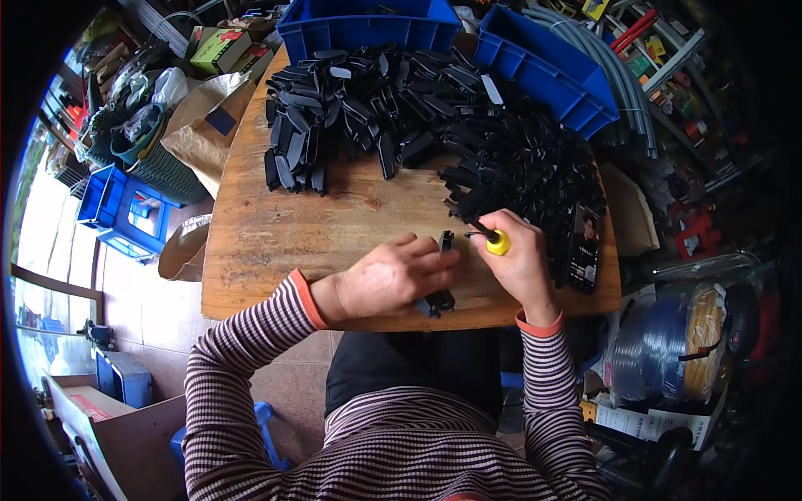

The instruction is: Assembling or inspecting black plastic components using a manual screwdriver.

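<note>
One slim, elongated black plastic piece, its lower end catching a bluish-grey sheen, sits near the front edge of the wooden counter, fingers of the left hand curled across it; the right hand grips a yellow-and-black hand tool.

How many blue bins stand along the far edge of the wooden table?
2: one blue bin behind the left part of the pile of black parts, and a second, angled bin to its right. Others could be hidden behind them.
</note>
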The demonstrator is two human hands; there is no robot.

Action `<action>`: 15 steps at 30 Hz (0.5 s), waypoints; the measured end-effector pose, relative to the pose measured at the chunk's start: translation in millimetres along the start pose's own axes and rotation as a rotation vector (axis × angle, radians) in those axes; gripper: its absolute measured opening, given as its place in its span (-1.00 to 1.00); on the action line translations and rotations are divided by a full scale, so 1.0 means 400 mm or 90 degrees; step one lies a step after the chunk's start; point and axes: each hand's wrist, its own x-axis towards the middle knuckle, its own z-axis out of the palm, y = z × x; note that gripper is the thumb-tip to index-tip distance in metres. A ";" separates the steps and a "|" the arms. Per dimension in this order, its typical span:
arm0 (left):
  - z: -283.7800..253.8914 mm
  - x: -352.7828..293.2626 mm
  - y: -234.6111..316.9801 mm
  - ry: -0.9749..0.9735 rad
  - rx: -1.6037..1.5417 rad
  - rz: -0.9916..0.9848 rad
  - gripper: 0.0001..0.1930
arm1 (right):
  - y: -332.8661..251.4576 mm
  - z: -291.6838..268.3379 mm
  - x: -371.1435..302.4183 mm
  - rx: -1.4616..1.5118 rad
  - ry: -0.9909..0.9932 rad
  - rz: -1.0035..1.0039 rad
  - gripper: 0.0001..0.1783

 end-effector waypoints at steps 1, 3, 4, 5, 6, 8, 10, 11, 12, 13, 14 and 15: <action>0.007 -0.008 0.010 0.001 -0.001 -0.004 -0.56 | -0.003 0.010 0.005 -0.017 -0.020 -0.015 -0.78; 0.028 -0.015 0.029 -0.013 0.042 0.029 -0.55 | 0.002 0.034 0.007 -0.019 -0.035 -0.017 -0.78; 0.036 -0.018 0.032 -0.021 0.063 0.045 -0.54 | 0.008 0.047 0.005 -0.022 -0.045 -0.017 -0.77; 0.040 -0.021 0.031 -0.019 0.061 0.041 -0.54 | 0.010 0.055 0.005 -0.026 -0.056 -0.017 -0.77; 0.039 -0.020 0.029 -0.021 0.052 0.042 -0.55 | 0.009 0.060 0.006 -0.026 -0.059 -0.017 -0.77; 0.038 -0.020 0.027 -0.024 0.034 0.043 -0.58 | 0.008 0.066 0.008 -0.059 -0.061 -0.021 -0.76; 0.043 -0.022 0.031 -0.020 0.042 0.039 -0.59 | 0.005 0.071 0.009 -0.075 -0.064 -0.021 -0.76; 0.046 -0.023 0.036 -0.016 0.053 0.036 -0.60 | 0.001 0.073 0.010 -0.103 -0.075 -0.025 -0.76; 0.048 -0.023 0.038 -0.014 0.063 0.034 -0.61 | -0.004 0.075 0.011 -0.131 -0.085 -0.030 -0.77; 0.050 -0.022 0.038 -0.013 0.061 0.033 -0.61 | -0.007 0.076 0.013 -0.159 -0.096 -0.034 -0.77; 0.051 -0.021 0.038 -0.027 0.056 0.027 -0.62 | -0.010 0.077 0.014 -0.160 -0.098 -0.033 -0.77; 0.052 -0.019 0.038 -0.041 0.052 0.021 -0.63 | -0.012 0.077 0.016 -0.185 -0.122 -0.047 -0.78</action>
